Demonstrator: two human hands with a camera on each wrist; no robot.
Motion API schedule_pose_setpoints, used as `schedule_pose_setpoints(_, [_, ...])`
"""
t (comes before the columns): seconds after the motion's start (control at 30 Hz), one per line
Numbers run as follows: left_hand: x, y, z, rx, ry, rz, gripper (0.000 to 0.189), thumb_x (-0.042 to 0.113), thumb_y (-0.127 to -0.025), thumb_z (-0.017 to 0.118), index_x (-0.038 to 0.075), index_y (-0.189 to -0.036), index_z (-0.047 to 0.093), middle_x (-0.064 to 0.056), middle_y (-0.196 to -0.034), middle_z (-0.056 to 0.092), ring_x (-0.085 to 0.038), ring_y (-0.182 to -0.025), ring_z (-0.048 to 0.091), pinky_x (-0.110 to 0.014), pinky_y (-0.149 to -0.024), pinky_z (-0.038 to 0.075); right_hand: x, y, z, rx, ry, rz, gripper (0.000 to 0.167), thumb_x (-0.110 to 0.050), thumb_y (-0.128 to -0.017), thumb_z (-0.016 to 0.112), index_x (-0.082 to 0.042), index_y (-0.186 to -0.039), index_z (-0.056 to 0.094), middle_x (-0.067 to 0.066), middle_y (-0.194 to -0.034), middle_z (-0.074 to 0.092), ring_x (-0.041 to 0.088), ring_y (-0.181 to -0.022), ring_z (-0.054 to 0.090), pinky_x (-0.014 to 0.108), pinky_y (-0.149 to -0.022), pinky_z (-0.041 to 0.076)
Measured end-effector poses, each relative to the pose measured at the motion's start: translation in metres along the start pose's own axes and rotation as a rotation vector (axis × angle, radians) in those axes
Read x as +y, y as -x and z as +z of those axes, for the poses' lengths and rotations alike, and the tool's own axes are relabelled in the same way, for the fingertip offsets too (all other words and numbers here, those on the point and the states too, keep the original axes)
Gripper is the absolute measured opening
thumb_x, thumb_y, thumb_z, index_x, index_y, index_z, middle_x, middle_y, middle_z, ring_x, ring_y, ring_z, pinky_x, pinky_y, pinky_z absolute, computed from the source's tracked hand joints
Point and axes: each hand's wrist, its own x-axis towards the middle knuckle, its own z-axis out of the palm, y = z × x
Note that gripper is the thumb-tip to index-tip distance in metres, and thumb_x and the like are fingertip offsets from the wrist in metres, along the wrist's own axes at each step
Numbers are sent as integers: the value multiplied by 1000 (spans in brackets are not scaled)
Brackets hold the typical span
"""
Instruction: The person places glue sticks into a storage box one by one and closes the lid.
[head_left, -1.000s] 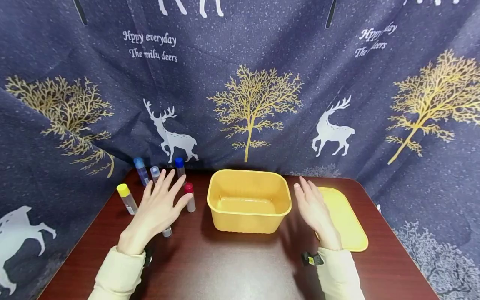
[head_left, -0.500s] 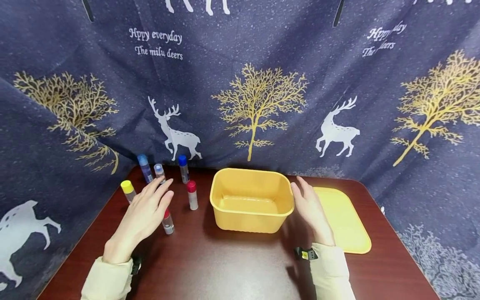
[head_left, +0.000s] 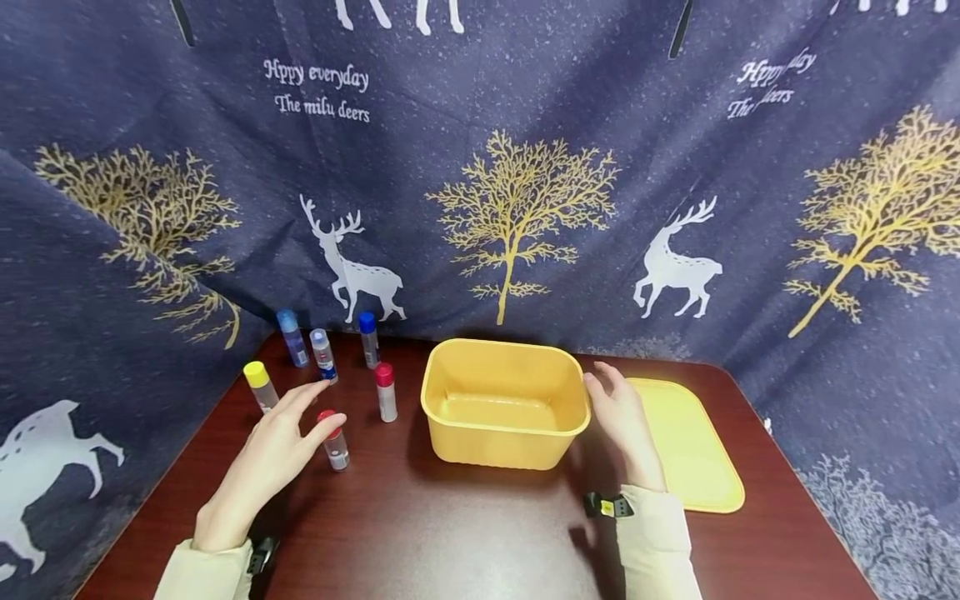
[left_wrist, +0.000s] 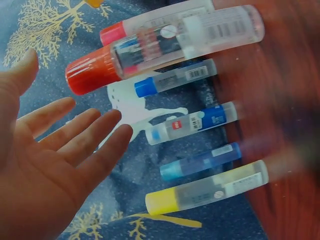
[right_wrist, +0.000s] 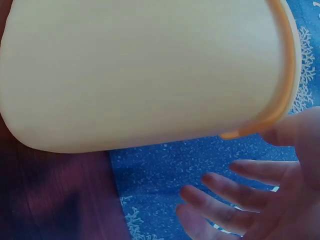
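My left hand [head_left: 262,454] hovers at the left with thumb and fingers spread around, but apart from, a standing clear glue bottle with a red cap [head_left: 337,452]. In the left wrist view the palm faces that bottle [left_wrist: 150,52], and the fingers hold nothing. A yellow plastic box [head_left: 495,447], open at the top with a bare inside, stands mid-table. Beside its right wall is my right hand [head_left: 621,421], fingers loosely extended. The right wrist view shows the thumb [right_wrist: 282,132] right at the box's rim, the other fingers stretched out below it.
More upright bottles stand at the back left: one red-capped [head_left: 386,396], one yellow-capped [head_left: 258,385] and several with blue caps, such as the dark blue one [head_left: 368,340]. A flat yellow lid [head_left: 701,454] lies right of the box. A patterned cloth [head_left: 480,100] hangs behind the table.
My left hand has drawn back toward me and lowered from over the bottles to the nearer red-capped glue bottle. The right hand has shifted slightly left, closer to the box.
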Motion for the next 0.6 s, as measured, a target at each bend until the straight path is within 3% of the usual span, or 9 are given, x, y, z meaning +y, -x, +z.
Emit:
schedule_pose_setpoints(0.17, [-4, 2, 5, -4, 7, -9, 66, 45, -92, 66, 5, -141, 48, -23, -131, 53, -41, -116, 53, -60, -95, 40, -1, 1, -2, 7, 27, -13, 46, -32, -101, 52, 0, -135, 53, 22, -131, 58, 36, -121, 54, 49, -102, 39])
schedule_pose_setpoints(0.6, [-7, 5, 9, -27, 13, -98, 69, 50, -91, 65, 2, -138, 50, -23, -125, 61, -41, -107, 60, -57, -89, 46, -9, 2, 7, -15, -43, -29, 35, -22, -99, 59, 4, -123, 61, 22, -112, 67, 33, -101, 64, 47, -88, 49])
